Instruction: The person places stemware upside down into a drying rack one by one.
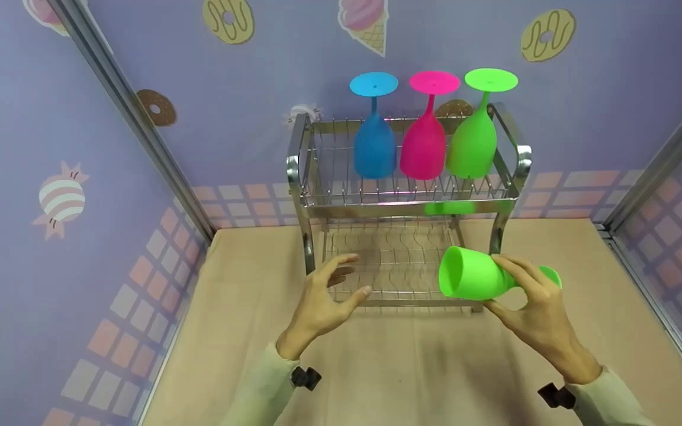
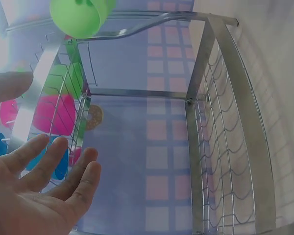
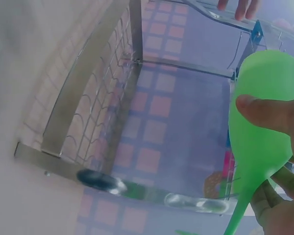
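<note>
In my right hand (image 1: 533,302) I grip a bright green plastic goblet (image 1: 472,275) by the lower bowl, tilted on its side with its mouth facing left. The right wrist view shows the thumb laid along the goblet's bowl (image 3: 264,98) and the fingers around its base near the stem. My left hand (image 1: 323,296) hovers in front of the rack, fingers loosely spread and holding nothing. On the upper shelf of the metal dish rack (image 1: 412,210) stand three upside-down goblets: blue (image 1: 375,145), pink (image 1: 424,145) and green (image 1: 474,145).
The rack's lower wire shelf (image 1: 388,260) holds nothing. It stands on a beige cloth-covered table (image 1: 246,260) near the patterned back wall (image 1: 293,59). Metal frame posts (image 1: 140,124) and side panels border the table left and right.
</note>
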Motion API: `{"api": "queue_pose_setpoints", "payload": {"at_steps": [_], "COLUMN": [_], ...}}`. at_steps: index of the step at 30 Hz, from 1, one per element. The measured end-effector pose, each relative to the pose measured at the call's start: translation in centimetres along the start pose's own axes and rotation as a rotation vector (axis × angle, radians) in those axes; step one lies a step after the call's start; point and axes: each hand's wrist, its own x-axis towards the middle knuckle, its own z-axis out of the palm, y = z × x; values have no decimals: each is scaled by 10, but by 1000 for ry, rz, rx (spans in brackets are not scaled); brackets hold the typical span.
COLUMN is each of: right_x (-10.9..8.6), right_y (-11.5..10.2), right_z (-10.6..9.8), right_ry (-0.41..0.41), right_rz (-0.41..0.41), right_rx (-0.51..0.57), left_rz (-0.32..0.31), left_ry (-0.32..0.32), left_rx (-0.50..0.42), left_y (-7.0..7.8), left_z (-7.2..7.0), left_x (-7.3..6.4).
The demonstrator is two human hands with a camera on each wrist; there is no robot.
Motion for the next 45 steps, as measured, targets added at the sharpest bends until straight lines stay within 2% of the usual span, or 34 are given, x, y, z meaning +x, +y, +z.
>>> {"api": "queue_pose_setpoints", "payload": {"at_steps": [6, 14, 19, 24, 31, 39, 45], "right_x": [6, 10, 14, 16, 17, 17, 17], "right_y": [-14, -26, -33, -39, -45, -48, -51], "right_z": [5, 15, 22, 28, 32, 32, 32], "right_ry": [-27, -66, -65, -59, -63, -79, -90], "right_rz": [-71, -166, -194, -216, -241, -254, -273], "right_rx": [-38, -97, -93, -80, -86, -92, -74], "left_rz": [7, 10, 46, 38, 64, 68, 87], "left_ry": [-29, -82, -110, -136, -158, -182, -142], "left_rx": [-26, -109, -130, -141, -146, -226, -241], "left_y": [8, 13, 17, 22, 26, 26, 26], "left_z": [10, 25, 33, 39, 43, 45, 45], "left_x": [4, 9, 13, 14, 16, 15, 16]}}
